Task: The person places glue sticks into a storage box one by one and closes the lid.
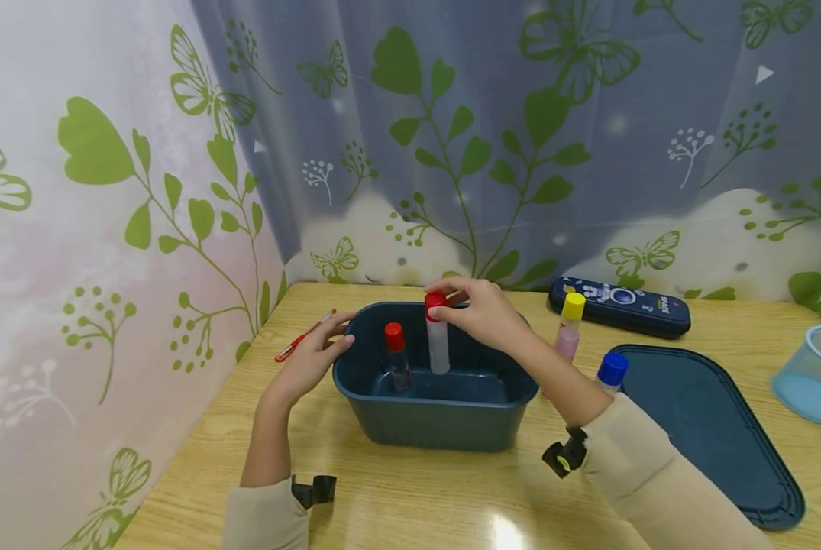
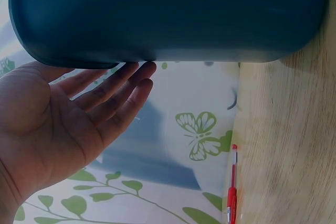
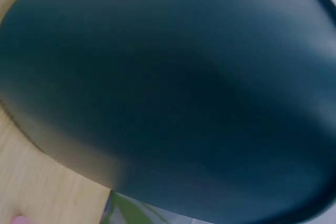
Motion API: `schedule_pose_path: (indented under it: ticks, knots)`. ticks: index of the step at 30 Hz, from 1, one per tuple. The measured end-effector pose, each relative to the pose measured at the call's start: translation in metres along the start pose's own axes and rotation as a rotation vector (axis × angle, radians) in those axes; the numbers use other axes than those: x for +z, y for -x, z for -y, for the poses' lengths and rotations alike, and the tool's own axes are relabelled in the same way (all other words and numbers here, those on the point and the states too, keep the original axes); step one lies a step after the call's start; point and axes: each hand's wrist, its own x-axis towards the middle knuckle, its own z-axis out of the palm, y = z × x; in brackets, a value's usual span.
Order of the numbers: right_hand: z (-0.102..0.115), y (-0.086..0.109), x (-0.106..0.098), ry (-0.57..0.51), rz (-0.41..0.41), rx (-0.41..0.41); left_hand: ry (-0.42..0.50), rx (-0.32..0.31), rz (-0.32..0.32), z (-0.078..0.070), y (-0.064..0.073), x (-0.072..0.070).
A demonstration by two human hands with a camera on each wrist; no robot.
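My left hand [image 1: 314, 357] holds the left end of a dark blue-green bin [image 1: 444, 424]. Its thumb is at the rim, while in the left wrist view the fingers [image 2: 118, 90] touch the outer wall. With thumb and fingertips, my right hand [image 1: 489, 315] pinches the red cap of a slim whitish bottle [image 1: 438, 347], upright inside the bin. To its left, a clear bottle with a red cap [image 1: 396, 355] stands in the bin. The bin's wall [image 3: 173, 93] fills most of the right wrist view, where the right hand does not show.
Right of the bin stand a pink bottle with a yellow cap [image 1: 570, 328] and a blue-capped bottle [image 1: 612, 370], partly behind my forearm. Beyond are a dark pencil case [image 1: 623, 305], a dark tray [image 1: 699, 412] and a light-blue container [image 1: 816, 382]. A red pen [image 1: 293, 347] lies left.
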Motion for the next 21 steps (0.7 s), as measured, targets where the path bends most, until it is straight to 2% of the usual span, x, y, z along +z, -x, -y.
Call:
schedule_pose_path:
  ticks: [9, 21]
  knots:
    - [-0.020, -0.005, 0.007, -0.062, 0.053, 0.066, 0.006, -0.001, 0.004, -0.001, 0.000, 0.001]
    - [-0.035, -0.008, 0.015, -0.155, 0.123, 0.098, 0.000, -0.009, -0.005, 0.001, 0.000, 0.000]
